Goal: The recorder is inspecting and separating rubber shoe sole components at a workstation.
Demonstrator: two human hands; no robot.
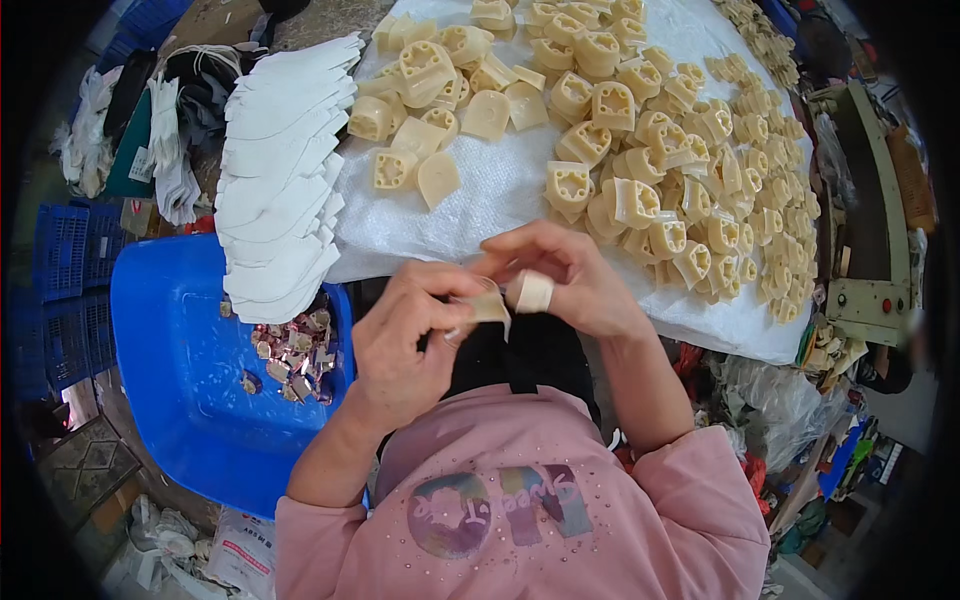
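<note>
bench: white sheet (480, 200) covered top | left: blue crates (65, 270) stacked | floor: cluttered with bags, scraps | light: even

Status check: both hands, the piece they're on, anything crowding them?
Left hand and right hand pinch one small cream piece together. Cream moulded parts heaped beyond; nothing between.

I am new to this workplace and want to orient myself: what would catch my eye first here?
First, the big heap of cream plastic parts spread over the white sheet at the top. Then the fanned stack of white cut pieces at its left, above a blue tub. In the centre, both hands, left and right, pinch one small part.
</note>
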